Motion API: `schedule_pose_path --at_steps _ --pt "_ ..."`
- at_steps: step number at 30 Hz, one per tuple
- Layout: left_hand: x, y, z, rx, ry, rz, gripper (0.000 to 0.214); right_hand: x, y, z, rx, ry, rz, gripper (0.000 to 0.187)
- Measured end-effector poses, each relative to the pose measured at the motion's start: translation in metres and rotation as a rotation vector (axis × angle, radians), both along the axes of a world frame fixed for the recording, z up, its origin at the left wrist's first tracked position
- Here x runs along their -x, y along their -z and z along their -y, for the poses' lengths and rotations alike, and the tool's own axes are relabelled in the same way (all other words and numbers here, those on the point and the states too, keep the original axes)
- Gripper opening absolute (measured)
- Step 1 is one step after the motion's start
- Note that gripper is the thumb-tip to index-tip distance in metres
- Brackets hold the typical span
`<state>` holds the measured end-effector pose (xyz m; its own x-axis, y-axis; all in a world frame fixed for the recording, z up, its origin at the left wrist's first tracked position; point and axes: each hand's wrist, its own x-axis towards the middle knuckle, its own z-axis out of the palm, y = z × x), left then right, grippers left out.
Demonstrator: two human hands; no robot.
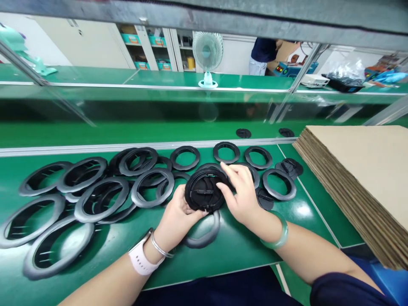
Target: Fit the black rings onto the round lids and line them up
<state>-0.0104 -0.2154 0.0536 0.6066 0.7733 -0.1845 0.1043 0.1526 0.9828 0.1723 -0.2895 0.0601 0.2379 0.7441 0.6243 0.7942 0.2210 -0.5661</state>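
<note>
My left hand (180,216) is closed around the lower left side of a black round part (204,192), a ring with a ribbed disc set in it, tilted so its inner face shows. On its right edge rests my right hand (242,193), thumb at the inner rim and forefinger along the top. Beneath them a grey ring (205,236) lies on the green table (255,250). Another ring (279,184) sits to the right, beside a flat black disc (265,199). The fingers behind the part are hidden.
Many loose rings (102,199) overlap across the left of the table. Black discs (244,133) lie on the strip behind the metal rail. A tall stack of cardboard sheets (360,170) borders the right. Beyond are a small fan (208,55) and a person (263,55).
</note>
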Motion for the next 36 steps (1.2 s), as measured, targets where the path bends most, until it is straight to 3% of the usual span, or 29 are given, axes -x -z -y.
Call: schedule_pose_path --at_steps 3,6,9,18,24,31,36 --pt "0.001 0.001 0.002 -0.006 0.033 0.000 0.070 -0.003 0.006 -0.004 0.173 -0.041 -0.311 0.028" --pt "0.006 0.006 0.004 -0.047 0.084 -0.027 0.083 -0.001 0.014 -0.007 0.253 -0.089 -0.505 0.018" --pt "0.010 0.008 0.005 -0.094 0.135 -0.042 0.075 0.002 0.019 -0.009 0.283 -0.108 -0.593 0.017" --pt "0.008 0.002 0.006 -0.357 0.078 -0.182 0.046 0.006 0.019 -0.011 0.344 -0.095 -0.762 0.019" --pt "0.008 0.000 0.003 -0.347 0.018 -0.134 0.032 0.007 0.003 -0.001 0.530 -0.322 -0.866 0.047" --pt "0.012 -0.004 0.007 -0.331 0.022 -0.097 0.030 0.010 -0.004 0.005 0.565 -0.343 -0.893 0.052" --pt "0.012 -0.004 0.009 -0.333 0.044 -0.103 0.030 0.014 -0.002 0.005 0.537 -0.235 -0.824 0.046"
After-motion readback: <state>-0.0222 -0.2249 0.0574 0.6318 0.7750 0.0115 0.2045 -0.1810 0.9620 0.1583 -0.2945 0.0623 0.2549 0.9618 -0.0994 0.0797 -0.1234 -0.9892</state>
